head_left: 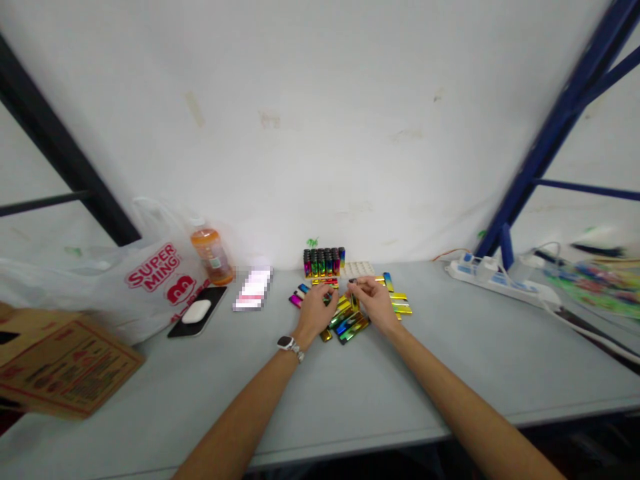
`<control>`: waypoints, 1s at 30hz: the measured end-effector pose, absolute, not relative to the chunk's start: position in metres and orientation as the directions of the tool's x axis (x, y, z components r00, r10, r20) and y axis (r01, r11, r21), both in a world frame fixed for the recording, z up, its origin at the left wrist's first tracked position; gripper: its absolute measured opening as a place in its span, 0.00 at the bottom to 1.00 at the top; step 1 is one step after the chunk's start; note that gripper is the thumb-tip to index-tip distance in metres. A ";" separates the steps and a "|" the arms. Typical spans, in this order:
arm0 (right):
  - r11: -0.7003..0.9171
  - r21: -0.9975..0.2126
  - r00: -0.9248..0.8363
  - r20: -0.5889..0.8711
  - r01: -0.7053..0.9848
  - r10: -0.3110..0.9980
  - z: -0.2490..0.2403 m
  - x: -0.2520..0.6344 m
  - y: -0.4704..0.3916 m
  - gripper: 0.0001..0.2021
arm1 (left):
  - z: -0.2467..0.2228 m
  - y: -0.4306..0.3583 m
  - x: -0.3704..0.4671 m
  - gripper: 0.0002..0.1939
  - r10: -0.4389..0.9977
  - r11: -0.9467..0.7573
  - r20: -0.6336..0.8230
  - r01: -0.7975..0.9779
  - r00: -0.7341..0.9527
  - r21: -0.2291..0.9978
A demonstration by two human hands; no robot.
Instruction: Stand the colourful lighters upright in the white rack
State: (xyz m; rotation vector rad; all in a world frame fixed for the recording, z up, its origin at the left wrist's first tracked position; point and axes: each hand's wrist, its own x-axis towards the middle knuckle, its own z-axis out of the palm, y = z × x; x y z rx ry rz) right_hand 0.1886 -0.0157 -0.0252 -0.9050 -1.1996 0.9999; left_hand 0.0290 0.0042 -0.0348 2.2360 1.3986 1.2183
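Observation:
Shiny rainbow and gold cigarette lighters (352, 327) lie in a loose pile between and around my hands. My right hand (374, 303) is closed, thumb and fingertips pinching a lighter (355, 301) that stands roughly upright over the pile. To its left, my left hand (318, 310), with a watch at the wrist, hovers low over the pile with curled fingers; whatever lies within them is hidden. Just behind the hands, several black-topped lighters (324, 263) stand upright in tight rows. A pale tray with a grid of holes (361, 269) sits to the right of these rows.
On the left are a cardboard box (75, 367), a white plastic bag (115, 273), an orange drink bottle (213, 253) and a phone (213, 307) with a white case (197, 311) on it. A blurred bright screen (253, 288) lies nearer. A power strip (503, 285) is right, beside a blue post (545, 147).

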 end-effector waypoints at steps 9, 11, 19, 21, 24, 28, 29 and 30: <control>0.487 -0.840 0.067 0.515 0.240 0.855 -0.023 0.216 0.024 0.15 | -0.036 0.002 0.030 0.10 0.837 -0.504 0.506 0.655 0.209 0.562; 0.454 -0.849 0.084 0.490 0.270 0.867 -0.020 0.218 0.040 0.15 | -0.037 0.002 0.030 0.11 0.839 -0.498 0.504 0.659 0.203 0.563; 0.508 -0.741 -0.011 0.561 0.438 0.828 -0.002 0.214 0.096 0.09 | -0.040 0.004 0.027 0.10 0.835 -0.507 0.511 0.649 0.206 0.567; 0.519 -0.699 -0.065 0.565 0.491 0.823 0.000 0.213 0.104 0.08 | -0.039 0.004 0.027 0.10 0.835 -0.509 0.508 0.644 0.209 0.571; 0.519 -0.637 -0.127 0.555 0.570 0.822 -0.001 0.212 0.112 0.06 | -0.039 0.004 0.027 0.10 0.838 -0.505 0.503 0.651 0.211 0.568; 0.510 -0.579 -0.185 0.528 0.636 0.829 -0.002 0.211 0.116 0.07 | -0.038 0.003 0.028 0.11 0.843 -0.491 0.498 0.669 0.204 0.557; 0.509 -0.567 -0.198 0.520 0.648 0.831 -0.002 0.211 0.116 0.07 | -0.038 0.003 0.028 0.11 0.843 -0.492 0.498 0.669 0.205 0.557; 0.508 -0.553 -0.209 0.514 0.660 0.832 -0.002 0.210 0.116 0.07 | -0.038 0.003 0.028 0.11 0.842 -0.493 0.498 0.668 0.206 0.557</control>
